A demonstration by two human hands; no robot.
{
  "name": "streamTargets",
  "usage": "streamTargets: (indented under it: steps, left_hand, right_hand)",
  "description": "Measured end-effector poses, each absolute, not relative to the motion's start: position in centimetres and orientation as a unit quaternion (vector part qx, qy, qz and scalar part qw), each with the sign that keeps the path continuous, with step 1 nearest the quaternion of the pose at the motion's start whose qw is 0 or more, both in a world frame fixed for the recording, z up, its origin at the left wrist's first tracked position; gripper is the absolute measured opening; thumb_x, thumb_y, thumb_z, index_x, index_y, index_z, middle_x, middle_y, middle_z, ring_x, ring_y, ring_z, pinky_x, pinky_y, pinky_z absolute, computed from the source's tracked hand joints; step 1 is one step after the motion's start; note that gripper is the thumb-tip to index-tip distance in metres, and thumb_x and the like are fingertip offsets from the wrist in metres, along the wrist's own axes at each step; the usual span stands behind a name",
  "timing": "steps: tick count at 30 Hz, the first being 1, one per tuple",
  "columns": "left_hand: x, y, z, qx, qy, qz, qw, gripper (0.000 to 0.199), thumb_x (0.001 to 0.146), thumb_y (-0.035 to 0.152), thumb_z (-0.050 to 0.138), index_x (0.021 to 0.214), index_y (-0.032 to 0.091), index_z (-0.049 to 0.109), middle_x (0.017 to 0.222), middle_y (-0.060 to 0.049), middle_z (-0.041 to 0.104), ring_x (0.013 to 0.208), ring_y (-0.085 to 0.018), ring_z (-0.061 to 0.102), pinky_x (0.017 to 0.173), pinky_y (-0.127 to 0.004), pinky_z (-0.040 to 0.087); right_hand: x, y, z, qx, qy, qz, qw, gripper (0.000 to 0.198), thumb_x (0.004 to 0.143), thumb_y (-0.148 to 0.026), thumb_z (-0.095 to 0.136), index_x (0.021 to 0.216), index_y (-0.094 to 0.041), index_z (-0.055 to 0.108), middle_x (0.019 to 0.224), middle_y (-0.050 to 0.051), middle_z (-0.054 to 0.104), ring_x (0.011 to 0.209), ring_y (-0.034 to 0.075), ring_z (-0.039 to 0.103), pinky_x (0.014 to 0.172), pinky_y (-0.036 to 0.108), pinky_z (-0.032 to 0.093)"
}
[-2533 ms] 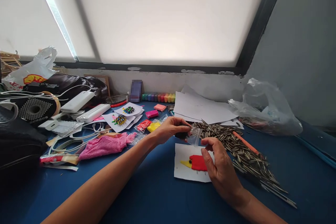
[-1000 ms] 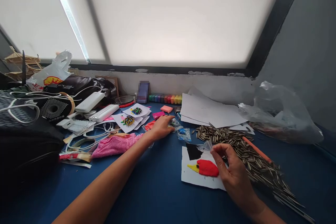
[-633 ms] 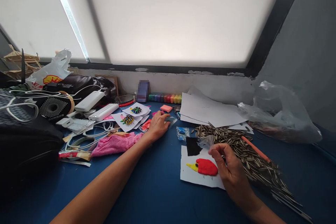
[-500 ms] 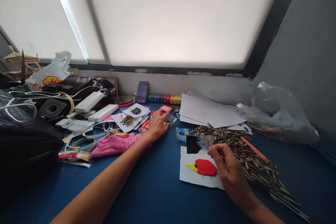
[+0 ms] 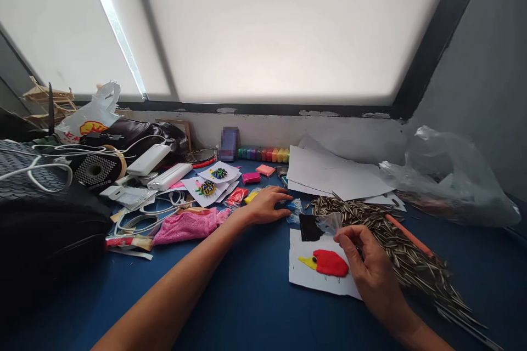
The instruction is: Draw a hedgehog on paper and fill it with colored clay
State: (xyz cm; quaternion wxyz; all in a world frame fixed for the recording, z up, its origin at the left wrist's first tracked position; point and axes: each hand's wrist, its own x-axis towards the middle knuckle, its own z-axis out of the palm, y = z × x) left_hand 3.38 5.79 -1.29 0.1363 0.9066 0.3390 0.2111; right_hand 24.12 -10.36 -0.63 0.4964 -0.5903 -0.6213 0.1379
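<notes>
My left hand [image 5: 269,205] is open, fingers stretched out, its tips beside a small blue packet [image 5: 295,210] in clear wrapping. A yellow packet [image 5: 252,195] lies partly hidden behind that hand. Between thumb and forefinger my right hand [image 5: 368,271] pinches the clear end of a plastic packet of black clay [image 5: 311,228]. Below it lies a white card [image 5: 302,279] bearing a bird shape of flattened clay [image 5: 331,263], with red body, yellow beak and black eye. Short drawn legs show under the body. My right fingers cover the card's right edge.
Striped sunflower seeds [image 5: 405,258] spread across the right, with an orange stick [image 5: 408,235] on them. White paper sheets [image 5: 329,173] lie behind. Pink [image 5: 251,177] and salmon [image 5: 265,170] blocks, cards with beaded figures [image 5: 207,188], a pink cloth [image 5: 185,226] and cables crowd the left.
My left hand has moved from the pink and salmon blocks toward the blue packet, uncovering those blocks. My right hand keeps its pinch. The whole view has shifted slightly.
</notes>
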Motion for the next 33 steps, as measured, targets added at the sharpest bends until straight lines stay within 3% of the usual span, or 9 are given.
streamTargets:
  steps: [11, 20, 28, 33]
  left_hand:
    - [3.6, 5.9, -1.9, 0.849, 0.44, 0.273, 0.101, 0.001, 0.082, 0.018, 0.064, 0.083, 0.017, 0.064, 0.093, -0.007, 0.065, 0.096, -0.024, 0.058, 0.087, -0.037, 0.046]
    - [3.2, 6.5, -1.8, 0.869, 0.401, 0.254, 0.139, 0.03, 0.076, 0.015, 0.062, 0.103, 0.02, 0.071, 0.118, -0.006, 0.066, 0.111, -0.025, 0.058, 0.101, -0.037, 0.043]
    - [3.4, 6.1, -0.7, 0.855, 0.373, 0.315, 0.179, 0.038, 0.08, 0.024, 0.067, 0.118, 0.021, 0.067, 0.131, -0.009, 0.06, 0.12, -0.025, 0.056, 0.105, -0.037, 0.043]
    - [2.0, 7.4, 0.8, 0.809, 0.409, 0.381, 0.183, 0.031, 0.092, 0.017, 0.045, 0.113, 0.015, 0.068, 0.116, -0.011, 0.068, 0.109, -0.022, 0.063, 0.096, -0.036, 0.049]
  right_hand:
    - [24.2, -10.4, -0.5, -0.596, -0.618, 0.135, 0.495, 0.026, 0.089, -0.048, 0.051, 0.08, -0.025, 0.059, 0.077, 0.003, 0.067, 0.074, 0.023, 0.066, 0.067, 0.034, 0.053]
    - [24.2, -10.2, -0.6, -0.608, -0.597, 0.149, 0.501, 0.023, 0.088, -0.046, 0.051, 0.083, -0.024, 0.057, 0.074, 0.003, 0.065, 0.071, 0.021, 0.065, 0.065, 0.033, 0.054]
    - [24.3, -10.2, -0.5, -0.607, -0.589, 0.164, 0.508, 0.025, 0.088, -0.049, 0.052, 0.084, -0.024, 0.057, 0.075, 0.003, 0.065, 0.073, 0.022, 0.066, 0.066, 0.034, 0.055]
    - [24.3, -10.0, -0.7, -0.608, -0.578, 0.171, 0.517, 0.028, 0.086, -0.051, 0.053, 0.083, -0.024, 0.058, 0.076, 0.004, 0.066, 0.074, 0.022, 0.066, 0.067, 0.033, 0.055]
